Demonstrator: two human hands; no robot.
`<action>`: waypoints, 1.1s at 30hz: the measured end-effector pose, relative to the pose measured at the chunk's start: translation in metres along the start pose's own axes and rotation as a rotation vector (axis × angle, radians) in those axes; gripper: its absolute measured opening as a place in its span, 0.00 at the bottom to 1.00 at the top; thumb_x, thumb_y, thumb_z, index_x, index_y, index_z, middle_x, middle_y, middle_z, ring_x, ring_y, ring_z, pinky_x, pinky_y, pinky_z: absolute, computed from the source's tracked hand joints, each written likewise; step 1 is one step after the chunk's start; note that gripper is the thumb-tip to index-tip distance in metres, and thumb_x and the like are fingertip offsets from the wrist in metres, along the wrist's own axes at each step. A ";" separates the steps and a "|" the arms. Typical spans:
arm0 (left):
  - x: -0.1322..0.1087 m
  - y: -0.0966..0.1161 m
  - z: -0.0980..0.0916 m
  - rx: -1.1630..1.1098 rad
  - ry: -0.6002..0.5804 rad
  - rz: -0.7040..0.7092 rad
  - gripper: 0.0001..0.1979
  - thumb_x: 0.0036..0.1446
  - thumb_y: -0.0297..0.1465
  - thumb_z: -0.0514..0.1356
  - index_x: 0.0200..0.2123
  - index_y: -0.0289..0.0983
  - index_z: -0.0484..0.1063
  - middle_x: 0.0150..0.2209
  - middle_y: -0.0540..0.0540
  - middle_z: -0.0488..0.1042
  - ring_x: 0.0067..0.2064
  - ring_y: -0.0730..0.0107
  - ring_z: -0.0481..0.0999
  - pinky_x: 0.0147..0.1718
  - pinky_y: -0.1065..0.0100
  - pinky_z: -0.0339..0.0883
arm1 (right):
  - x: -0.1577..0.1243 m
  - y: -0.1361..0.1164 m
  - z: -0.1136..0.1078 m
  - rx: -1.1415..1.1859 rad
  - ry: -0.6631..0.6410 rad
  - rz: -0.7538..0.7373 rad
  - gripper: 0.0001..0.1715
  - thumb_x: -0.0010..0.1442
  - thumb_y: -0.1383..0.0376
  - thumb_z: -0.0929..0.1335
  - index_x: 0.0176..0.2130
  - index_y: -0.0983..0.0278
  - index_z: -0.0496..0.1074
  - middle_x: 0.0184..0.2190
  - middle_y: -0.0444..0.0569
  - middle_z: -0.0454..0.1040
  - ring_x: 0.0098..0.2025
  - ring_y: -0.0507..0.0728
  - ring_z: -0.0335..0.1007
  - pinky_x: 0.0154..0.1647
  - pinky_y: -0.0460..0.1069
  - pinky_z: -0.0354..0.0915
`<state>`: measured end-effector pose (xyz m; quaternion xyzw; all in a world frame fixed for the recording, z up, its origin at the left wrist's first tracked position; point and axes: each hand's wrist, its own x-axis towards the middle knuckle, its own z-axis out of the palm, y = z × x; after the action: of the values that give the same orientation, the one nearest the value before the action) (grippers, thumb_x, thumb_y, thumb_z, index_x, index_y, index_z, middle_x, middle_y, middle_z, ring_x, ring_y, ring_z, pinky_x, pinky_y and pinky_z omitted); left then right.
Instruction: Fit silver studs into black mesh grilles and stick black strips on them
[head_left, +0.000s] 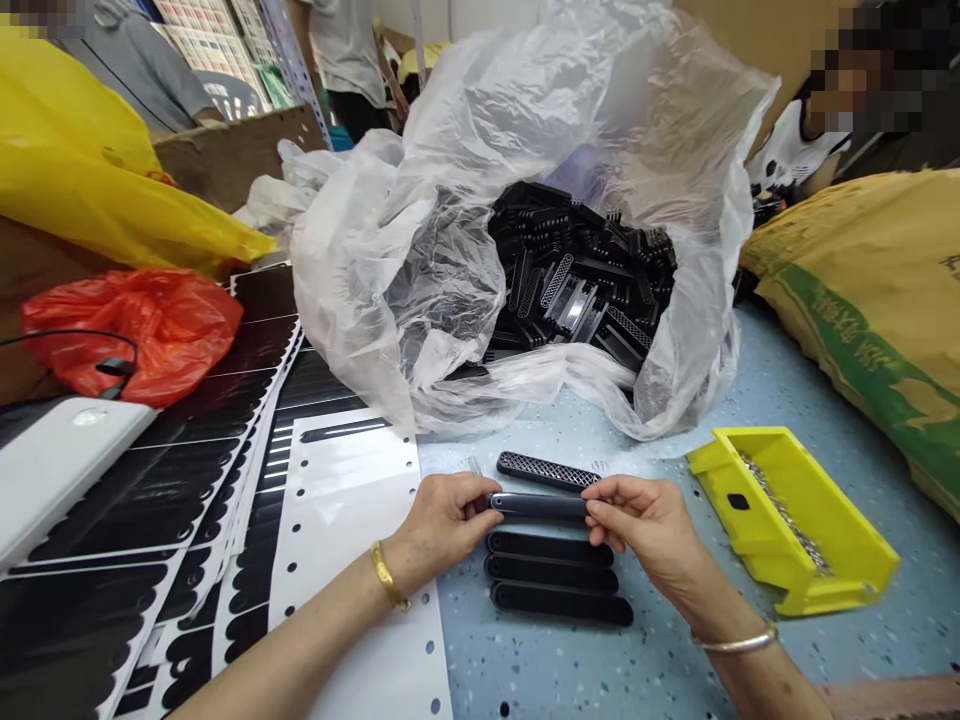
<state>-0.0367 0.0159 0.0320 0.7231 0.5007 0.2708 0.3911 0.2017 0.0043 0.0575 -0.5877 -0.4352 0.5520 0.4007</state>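
My left hand (454, 515) and my right hand (637, 515) pinch the two ends of a glossy black plastic strip (540, 507) with rounded ends. A small hole shows at its left end. Just beyond it lies another black strip (551, 468), its latticed side facing up. On my side of the held strip, three matte black strips (559, 603) lie in a row on the speckled blue table (525, 670). Under my left forearm is a white backing sheet (345, 530) with a narrow black sticker near its top.
An open clear plastic bag (360, 290) full of black strips (585, 280) stands behind my hands. At right are a yellow bin (795, 520) of small metal parts and a sack (870, 290). Black sticker sheets (150, 480), a red bag (142, 325) and a white device (67, 460) lie left.
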 end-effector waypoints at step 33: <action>0.000 -0.003 0.000 -0.014 -0.011 -0.023 0.12 0.49 0.30 0.61 0.37 0.34 0.79 0.25 0.47 0.76 0.25 0.72 0.71 0.26 0.70 0.67 | 0.001 -0.003 0.002 -0.090 0.034 -0.031 0.10 0.42 0.62 0.73 0.25 0.66 0.76 0.13 0.43 0.71 0.13 0.49 0.64 0.14 0.43 0.58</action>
<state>-0.0380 0.0158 0.0297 0.7162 0.5050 0.2656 0.4019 0.1993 0.0060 0.0603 -0.6075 -0.4617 0.5156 0.3898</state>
